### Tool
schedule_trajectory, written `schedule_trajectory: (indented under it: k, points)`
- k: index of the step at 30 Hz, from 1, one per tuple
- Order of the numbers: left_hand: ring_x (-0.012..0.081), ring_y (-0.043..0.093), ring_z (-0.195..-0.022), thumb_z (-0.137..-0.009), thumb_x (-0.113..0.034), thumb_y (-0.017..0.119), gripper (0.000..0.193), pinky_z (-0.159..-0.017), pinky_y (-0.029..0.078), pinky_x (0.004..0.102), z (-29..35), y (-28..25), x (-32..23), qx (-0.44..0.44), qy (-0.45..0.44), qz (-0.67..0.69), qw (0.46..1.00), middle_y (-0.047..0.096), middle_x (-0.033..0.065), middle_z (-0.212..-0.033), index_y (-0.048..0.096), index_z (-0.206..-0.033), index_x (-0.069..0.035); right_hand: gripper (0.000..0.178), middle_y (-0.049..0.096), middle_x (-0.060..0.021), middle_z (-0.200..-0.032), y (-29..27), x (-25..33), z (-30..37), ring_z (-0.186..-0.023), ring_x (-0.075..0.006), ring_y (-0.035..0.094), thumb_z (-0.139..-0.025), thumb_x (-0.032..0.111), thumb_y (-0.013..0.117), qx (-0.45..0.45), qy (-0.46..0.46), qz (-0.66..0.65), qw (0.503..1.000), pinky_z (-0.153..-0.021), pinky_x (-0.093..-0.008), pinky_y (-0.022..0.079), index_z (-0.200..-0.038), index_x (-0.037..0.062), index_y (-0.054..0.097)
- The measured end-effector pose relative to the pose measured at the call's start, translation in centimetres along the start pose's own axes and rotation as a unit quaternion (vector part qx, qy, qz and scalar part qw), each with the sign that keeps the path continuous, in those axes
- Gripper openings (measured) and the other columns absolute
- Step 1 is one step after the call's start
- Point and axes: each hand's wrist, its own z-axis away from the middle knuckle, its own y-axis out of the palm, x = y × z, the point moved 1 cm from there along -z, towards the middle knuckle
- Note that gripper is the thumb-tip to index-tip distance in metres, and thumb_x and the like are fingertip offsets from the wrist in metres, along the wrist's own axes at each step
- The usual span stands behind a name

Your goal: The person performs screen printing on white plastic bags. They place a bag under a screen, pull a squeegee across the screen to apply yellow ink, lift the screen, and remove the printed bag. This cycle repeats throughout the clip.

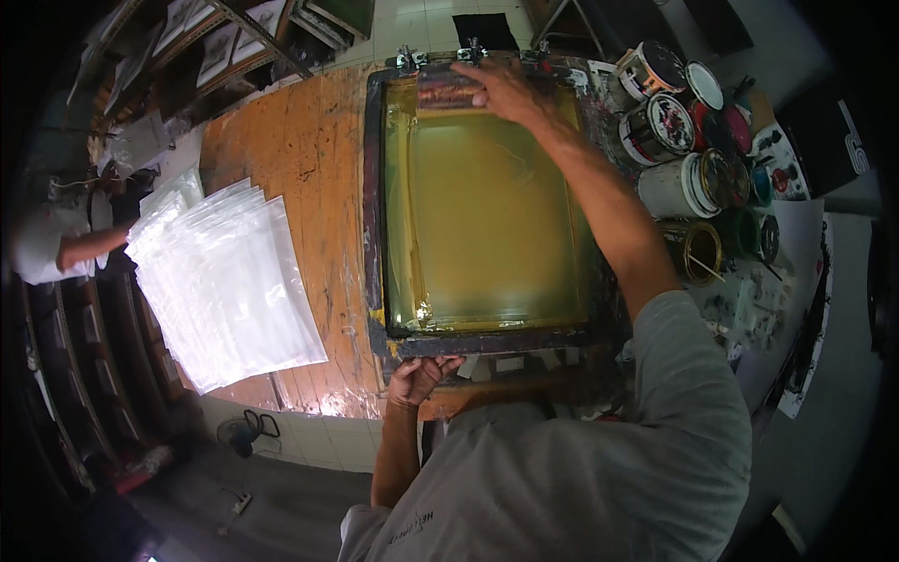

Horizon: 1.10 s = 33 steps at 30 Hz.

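A screen printing frame (374, 215) with dark, worn rails and a yellow-green mesh (496, 215) lies on the wooden table in front of me. My left hand (426, 379) is at its near rail, fingers curled against the edge; the fingertips are partly hidden. Across the far end reaches my right hand (501, 89), with index finger and thumb stretched apart. Beneath and beside it shows a reddish-brown bar (442, 94), perhaps a squeegee, inside the far rail. Metal hinge clamps (473, 49) stand behind that rail. Yellowish ink lines the mesh's left and near edges.
A fanned stack of clear plastic bags (229, 281) covers the left of the wooden table (281, 140). Beyond it, another person's arm (94, 248) reaches the stack. Paint cans (660, 126) crowd the right side, one with a stick (704, 267). Racks (239, 42) stand far left.
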Motion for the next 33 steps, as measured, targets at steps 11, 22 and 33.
schedule_trajectory:
  k: [11, 22, 33]
  points:
    - [0.0499, 0.044, -0.141, -0.095, -0.033, 0.067, 0.052, -0.12, 0.023, 0.0679, -0.4, -1.2, -2.4, 0.067, -0.129, -0.048, 0.988, 0.057, 0.0287, -0.142, 0.062, -0.136, -0.001, 0.043, 0.073, -0.0179, -0.109, -2.7, 0.4, 3.9, -0.097, -0.0375, 0.068, -0.083, 0.007, 0.076, -0.029, 0.084, -0.007, 0.996, -0.082, -0.0468, 0.051, -0.125, 0.0127, 0.067]
    - [0.05, 0.039, -0.145, -0.098, -0.032, 0.064, 0.065, -0.124, 0.023, 0.0546, -0.4, -2.0, -2.2, 0.091, -0.142, -0.013, 0.986, 0.038, 0.0329, -0.157, 0.047, -0.148, 0.005, 0.04, 0.075, -0.0142, -0.103, -0.1, 3.4, -1.4, -0.1, -0.0367, 0.069, -0.09, 0.018, 0.074, -0.044, 0.055, -0.046, 0.996, -0.087, -0.0478, 0.051, -0.129, 0.0143, 0.066]
    - [0.0438, 0.038, -0.147, -0.099, -0.035, 0.062, 0.063, -0.125, 0.021, 0.0562, -0.1, -1.8, -2.0, 0.104, -0.144, -0.021, 0.984, 0.044, 0.0304, -0.154, 0.05, -0.145, 0.007, 0.043, 0.073, -0.0181, -0.113, -1.3, 7.2, 5.5, -0.103, -0.0387, 0.068, -0.088, 0.013, 0.074, -0.006, 0.034, 0.043, 0.998, -0.097, -0.048, 0.047, -0.13, 0.0123, 0.066]
